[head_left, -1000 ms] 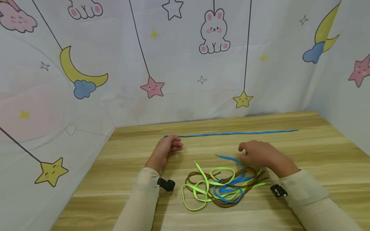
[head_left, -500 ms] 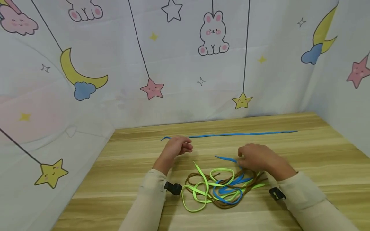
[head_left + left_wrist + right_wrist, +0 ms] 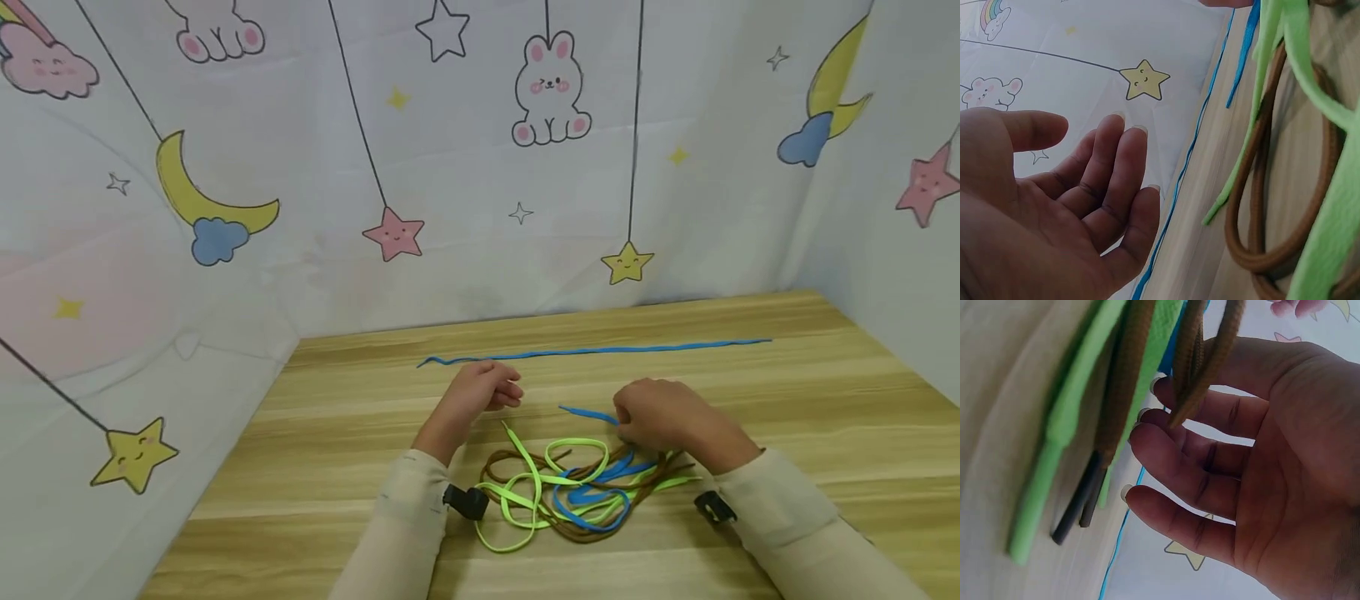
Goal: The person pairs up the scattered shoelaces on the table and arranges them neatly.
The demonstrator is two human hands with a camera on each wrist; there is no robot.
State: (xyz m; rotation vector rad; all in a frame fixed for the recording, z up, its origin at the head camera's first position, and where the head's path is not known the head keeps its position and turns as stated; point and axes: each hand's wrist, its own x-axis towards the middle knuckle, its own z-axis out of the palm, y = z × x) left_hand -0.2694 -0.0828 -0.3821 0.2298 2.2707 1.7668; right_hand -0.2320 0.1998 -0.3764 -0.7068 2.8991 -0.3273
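Green laces (image 3: 536, 479) and brown laces (image 3: 1124, 381) lie looped through a tangled blue lace (image 3: 588, 495) in a loose heap on the wood-grained bench (image 3: 315, 467), at the near side, between the person's forearms. Beyond the heap, towards the back edge, a straight blue lace (image 3: 600, 350) runs across the bench almost in a line, its left end bent into a small wave.

The right hand (image 3: 660, 412) is at the upper right of the heap, palm down, with one end of the tangled blue lace sticking out to the left of it. In the right wrist view its fingers curve loosely, and brown strands cross in front of the thumb; these strands hide the thumb tip, so I cannot tell whether the grip is pinching a lace. Dark tips of brown lace and a green tip hang beside the fingers.

The left hand (image 3: 480, 392) is just in front of the straight blue lace, to the left of the heap. Its grip is relaxed and spread, the fingers gently bent and the thumb well apart from them.

Both sleeves (image 3: 397, 517) are cream. Behind the bench hangs a white cloth (image 3: 465, 283) printed with rabbits, stars and moons.
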